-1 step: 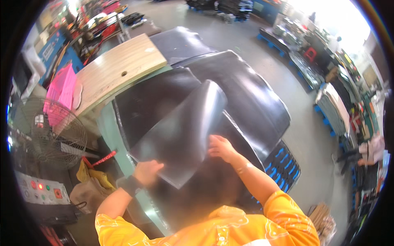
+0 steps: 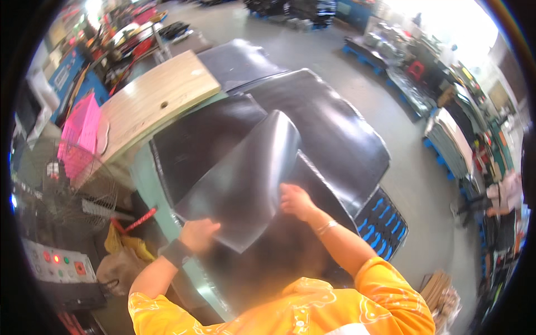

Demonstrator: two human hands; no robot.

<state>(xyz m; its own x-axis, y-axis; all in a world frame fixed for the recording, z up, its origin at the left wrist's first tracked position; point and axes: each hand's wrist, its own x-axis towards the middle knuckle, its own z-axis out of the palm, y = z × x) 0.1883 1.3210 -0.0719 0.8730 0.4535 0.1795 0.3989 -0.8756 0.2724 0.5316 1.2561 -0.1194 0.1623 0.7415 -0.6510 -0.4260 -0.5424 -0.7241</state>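
The curled dark sheet (image 2: 240, 190) lies at the centre of the work area, over a flat black sheet (image 2: 206, 148), with its rounded bend toward the upper right. The left hand (image 2: 199, 235) is at the curled sheet's lower-left edge and the right hand (image 2: 297, 202), fingers bent, is at its right edge; whether either grips the material cannot be determined. A wooden board (image 2: 159, 95) is located beyond the flat black sheet, toward the left, with a pink basket (image 2: 82, 125) beside it.

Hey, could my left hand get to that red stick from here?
Probably yes: only the pale green strip shows between your left hand and the red stick, though that hand is at the curled dark sheet.
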